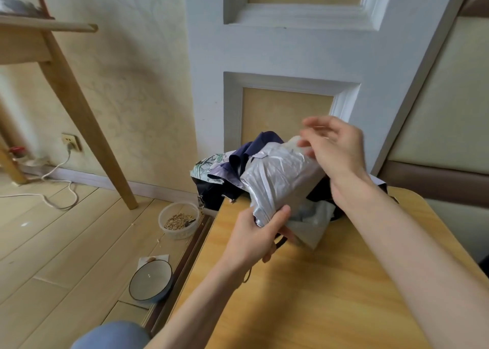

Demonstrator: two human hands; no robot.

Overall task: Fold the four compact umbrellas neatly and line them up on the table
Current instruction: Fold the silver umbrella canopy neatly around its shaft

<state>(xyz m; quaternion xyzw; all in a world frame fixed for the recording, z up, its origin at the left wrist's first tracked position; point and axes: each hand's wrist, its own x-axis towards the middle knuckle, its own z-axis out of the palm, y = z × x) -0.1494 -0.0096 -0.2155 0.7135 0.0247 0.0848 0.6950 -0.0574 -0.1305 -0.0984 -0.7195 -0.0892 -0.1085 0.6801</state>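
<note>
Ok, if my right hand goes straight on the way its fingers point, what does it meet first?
Most likely the top end of the crinkled silver folded umbrella, just ahead of the fingers of the right hand; the dark navy umbrella fabric lies beyond. Blur hides whether they already touch.

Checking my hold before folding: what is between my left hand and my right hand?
The silver umbrella, bunched: the left hand grips its lower end, the right hand is blurred at its upper end. The head view shows this.
</note>
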